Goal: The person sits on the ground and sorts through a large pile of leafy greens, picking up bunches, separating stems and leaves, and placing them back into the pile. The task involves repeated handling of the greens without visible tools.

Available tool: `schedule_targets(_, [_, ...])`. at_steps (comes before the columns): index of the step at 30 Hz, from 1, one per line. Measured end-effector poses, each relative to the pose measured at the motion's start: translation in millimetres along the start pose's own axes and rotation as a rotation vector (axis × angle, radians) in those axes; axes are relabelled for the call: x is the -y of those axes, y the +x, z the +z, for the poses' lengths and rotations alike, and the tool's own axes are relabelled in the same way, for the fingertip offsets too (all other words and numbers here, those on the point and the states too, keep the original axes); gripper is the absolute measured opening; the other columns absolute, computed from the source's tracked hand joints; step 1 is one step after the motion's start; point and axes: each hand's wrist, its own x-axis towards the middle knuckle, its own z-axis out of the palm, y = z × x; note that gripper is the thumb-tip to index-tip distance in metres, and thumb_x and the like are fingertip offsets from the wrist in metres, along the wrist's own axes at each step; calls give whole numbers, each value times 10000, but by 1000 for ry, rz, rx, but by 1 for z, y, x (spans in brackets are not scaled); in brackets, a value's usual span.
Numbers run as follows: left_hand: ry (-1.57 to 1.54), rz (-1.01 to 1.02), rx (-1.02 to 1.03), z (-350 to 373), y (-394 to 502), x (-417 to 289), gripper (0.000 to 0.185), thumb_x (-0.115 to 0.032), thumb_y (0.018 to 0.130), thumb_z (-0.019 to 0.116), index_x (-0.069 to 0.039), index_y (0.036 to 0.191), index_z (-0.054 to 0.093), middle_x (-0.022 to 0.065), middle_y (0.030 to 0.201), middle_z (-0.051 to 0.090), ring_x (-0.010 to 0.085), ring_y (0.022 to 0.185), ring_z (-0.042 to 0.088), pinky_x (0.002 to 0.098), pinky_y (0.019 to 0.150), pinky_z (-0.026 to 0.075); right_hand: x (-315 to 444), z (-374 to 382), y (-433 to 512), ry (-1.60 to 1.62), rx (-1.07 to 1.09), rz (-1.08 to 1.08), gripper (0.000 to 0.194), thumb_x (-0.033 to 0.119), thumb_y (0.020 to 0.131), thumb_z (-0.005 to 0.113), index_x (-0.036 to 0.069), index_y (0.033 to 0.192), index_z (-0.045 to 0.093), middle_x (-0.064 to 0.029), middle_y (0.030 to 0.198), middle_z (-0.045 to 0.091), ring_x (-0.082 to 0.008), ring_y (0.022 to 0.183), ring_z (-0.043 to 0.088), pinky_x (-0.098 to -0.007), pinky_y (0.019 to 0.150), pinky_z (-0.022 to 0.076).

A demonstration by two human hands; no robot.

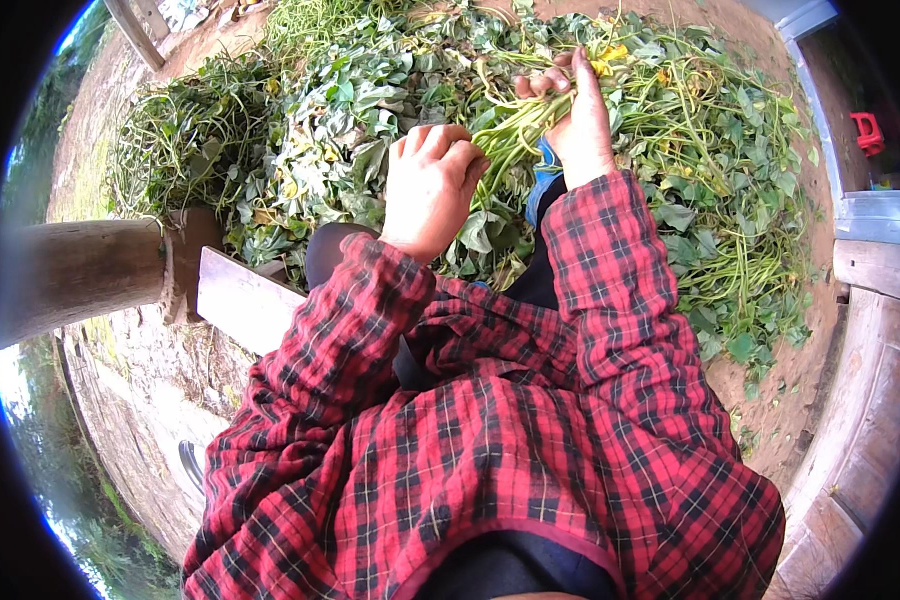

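A loose bundle of long green leaf stalks (pixel 521 139) lies across my right hand (pixel 583 124), whose fingers curl around it with the thumb pointing up. Yellowed leaves (pixel 610 58) stick out at the bundle's far end. At the near left end of the stalks is my left hand (pixel 431 184), back up, fingers bent and thumb pressed in against the stalk tips. Its fingers hide exactly how many stalks they pinch. Beneath both hands spreads a wide heap of cut leafy vines (pixel 720 157), some leaves wilted.
To the left stand a wooden post (pixel 90 274) and a pale board (pixel 244 300). A blue shoe (pixel 541 184) rests among the vines. Bare earth (pixel 765 420) borders the heap at right, beside wooden planks (pixel 855 420). A red object (pixel 867 133) is visible through a doorway.
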Motion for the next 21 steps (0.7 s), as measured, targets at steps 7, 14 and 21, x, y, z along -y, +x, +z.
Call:
schedule_targets(7, [-341, -369, 246, -10, -39, -12, 116, -139, 835, 532, -62, 900, 590, 132, 735, 609, 309, 710, 591, 382, 636, 460, 10, 0, 0, 31, -114, -44, 330, 413, 874, 517, 97, 789, 479, 48, 587, 347, -95, 530, 350, -313, 570, 416])
schedule_targets(14, [-417, -328, 229, -5, -43, -19, 99, -51, 772, 521, -56, 856, 572, 125, 745, 595, 310, 714, 586, 383, 628, 459, 10, -3, -3, 72, -3, 11, 340, 436, 861, 529, 106, 785, 495, 64, 565, 324, -66, 499, 327, -253, 525, 336])
schedule_targets(21, [-289, -333, 186, 3, -66, 3, 106, 4, 728, 515, -98, 701, 532, 79, 697, 523, 274, 698, 553, 355, 601, 435, 20, -10, 0, 132, 37, -19, 346, 434, 876, 503, 99, 793, 484, 69, 551, 325, -53, 485, 328, -242, 516, 327])
